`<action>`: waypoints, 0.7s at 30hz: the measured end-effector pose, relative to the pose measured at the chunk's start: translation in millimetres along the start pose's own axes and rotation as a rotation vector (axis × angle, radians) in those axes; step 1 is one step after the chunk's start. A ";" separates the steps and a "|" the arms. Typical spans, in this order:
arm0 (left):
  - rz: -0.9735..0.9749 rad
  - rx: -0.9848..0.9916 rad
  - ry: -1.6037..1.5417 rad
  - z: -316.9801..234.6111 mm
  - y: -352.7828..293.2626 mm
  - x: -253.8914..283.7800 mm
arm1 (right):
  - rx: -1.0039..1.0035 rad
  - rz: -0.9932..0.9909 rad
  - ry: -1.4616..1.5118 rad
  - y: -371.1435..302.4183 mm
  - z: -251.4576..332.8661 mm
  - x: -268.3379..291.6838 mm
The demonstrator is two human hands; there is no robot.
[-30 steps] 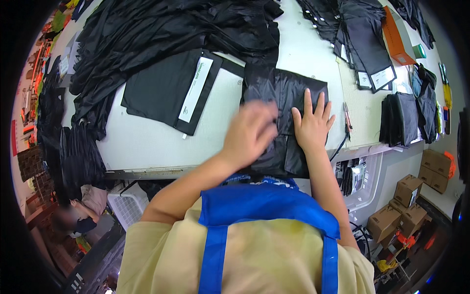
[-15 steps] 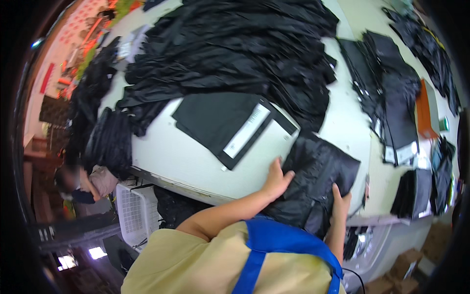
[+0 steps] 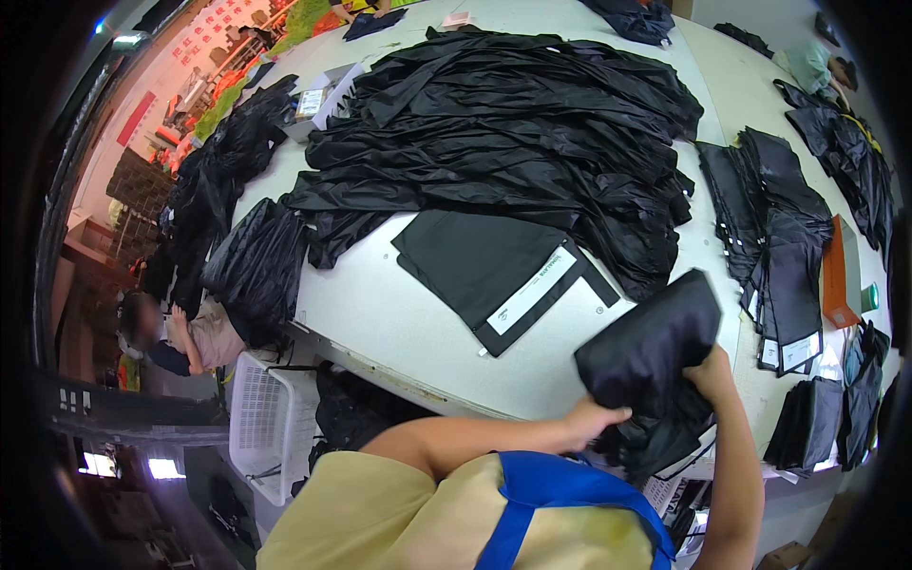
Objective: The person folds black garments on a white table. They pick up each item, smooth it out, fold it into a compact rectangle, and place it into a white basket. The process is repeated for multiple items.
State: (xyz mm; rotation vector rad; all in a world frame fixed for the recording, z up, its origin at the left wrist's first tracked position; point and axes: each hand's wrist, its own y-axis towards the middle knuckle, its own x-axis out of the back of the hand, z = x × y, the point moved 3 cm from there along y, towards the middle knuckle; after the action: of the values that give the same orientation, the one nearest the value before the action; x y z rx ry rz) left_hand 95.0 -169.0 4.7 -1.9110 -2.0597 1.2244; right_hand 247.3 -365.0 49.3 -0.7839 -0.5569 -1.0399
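Observation:
A black garment (image 3: 655,347), part of it doubled over into a flap, hangs at the table's near edge in front of me. My left hand (image 3: 594,423) grips its lower left side, thumb on top and the other fingers hidden behind the cloth. On the right edge, my right hand (image 3: 711,373) is closed round the fabric. To the left, a neatly folded black garment (image 3: 446,261) lies flat, with a long white label strip (image 3: 529,293) along one side. Beyond it spreads a large heap of black garments (image 3: 503,133).
Folded, labelled black garments (image 3: 788,256) lie on the right beside an orange box (image 3: 840,275). A white plastic basket (image 3: 258,418) stands below the table (image 3: 380,332) at left. A small white box (image 3: 328,100) sits by the heap. Another person (image 3: 204,337) is at the left.
The garment's far part has been lifted and turned over toward me. Both hands have shifted, the left nearer to my body and the right up along the edge. The view has tilted.

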 end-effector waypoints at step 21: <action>0.224 -0.235 0.711 -23.0 -0.2 95.6 | -0.009 0.039 -0.451 -51.4 86.7 -80.1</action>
State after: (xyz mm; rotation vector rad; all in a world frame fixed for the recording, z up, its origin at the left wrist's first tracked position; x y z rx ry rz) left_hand 86.3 -74.8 -22.2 -2.2718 -1.6780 0.2308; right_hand 163.6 -267.7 59.0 -1.0420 -0.9162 -0.8301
